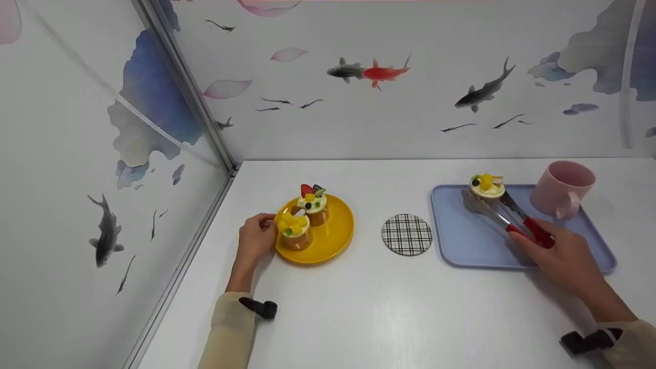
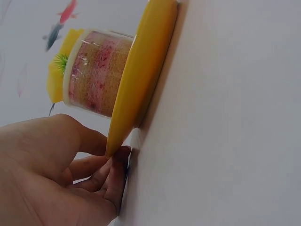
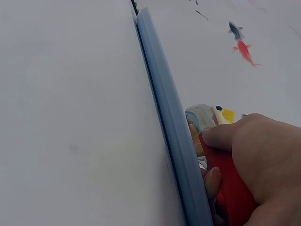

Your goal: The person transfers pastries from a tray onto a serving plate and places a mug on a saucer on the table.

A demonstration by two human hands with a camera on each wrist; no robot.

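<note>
My left hand [image 1: 257, 237] pinches the left rim of a yellow plate [image 1: 335, 233], thumb above and fingers below in the left wrist view. Two fruit-topped cake cups stand on the plate: a mango-topped one [image 1: 294, 233] in front and a strawberry-topped one [image 1: 313, 207] behind it. My right hand [image 1: 561, 256] grips red-handled metal tongs [image 1: 494, 214] over the blue tray [image 1: 476, 251]. The tong ends are spread around a third cake cup [image 1: 486, 188] at the tray's back left. In the right wrist view the red handle [image 3: 230, 188] lies under the thumb.
A pink mug [image 1: 558, 187] stands at the tray's back right, its handle toward the front. Between plate and tray lies a round checked coaster [image 1: 407, 234]. Panels printed with fish rise behind and to the left of the white table [image 1: 359, 307].
</note>
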